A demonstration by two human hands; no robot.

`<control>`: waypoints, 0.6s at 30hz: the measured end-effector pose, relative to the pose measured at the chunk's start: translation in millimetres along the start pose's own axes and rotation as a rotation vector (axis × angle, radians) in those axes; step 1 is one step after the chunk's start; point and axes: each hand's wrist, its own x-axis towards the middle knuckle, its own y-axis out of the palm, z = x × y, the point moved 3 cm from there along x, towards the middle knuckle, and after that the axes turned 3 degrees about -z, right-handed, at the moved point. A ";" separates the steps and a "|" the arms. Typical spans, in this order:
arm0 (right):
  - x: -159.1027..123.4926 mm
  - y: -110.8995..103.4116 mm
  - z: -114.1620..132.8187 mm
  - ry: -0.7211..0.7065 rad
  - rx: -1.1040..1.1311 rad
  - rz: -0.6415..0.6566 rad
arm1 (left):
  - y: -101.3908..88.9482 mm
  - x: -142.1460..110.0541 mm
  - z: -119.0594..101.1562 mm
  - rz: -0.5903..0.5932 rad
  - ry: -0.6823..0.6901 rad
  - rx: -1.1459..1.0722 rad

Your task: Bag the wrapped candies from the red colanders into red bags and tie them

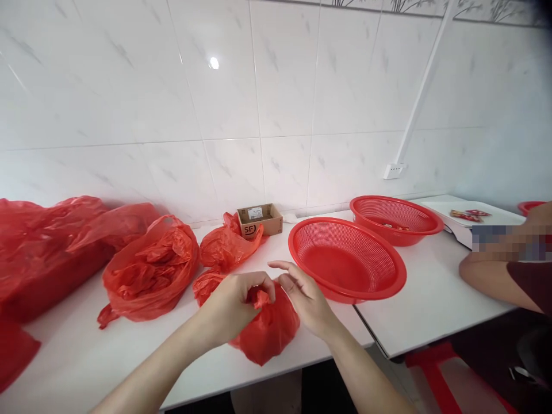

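A filled red plastic bag (269, 330) rests near the front edge of the white table, its top gathered into a twist. My left hand (239, 302) is closed on that gathered neck. On the bag's right side my right hand (304, 296) is held with fingers apart, close by the neck; I see nothing in it. Just behind the hands lies a loose crumpled red bag (228, 247). What the filled bag contains cannot be seen.
A red basket (345, 261) stands right of my hands, another red basket (394, 218) behind it. A small cardboard box (260, 221) sits by the wall. Left are a bag-lined bowl (150, 276) and more red bags (47, 253). A co-worker's arm (495, 273) reaches near a scale (495, 217).
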 end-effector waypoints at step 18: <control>-21.2 -26.1 -20.4 0.066 0.150 -0.092 | -14.9 -45.0 83.4 -0.599 -0.157 -0.281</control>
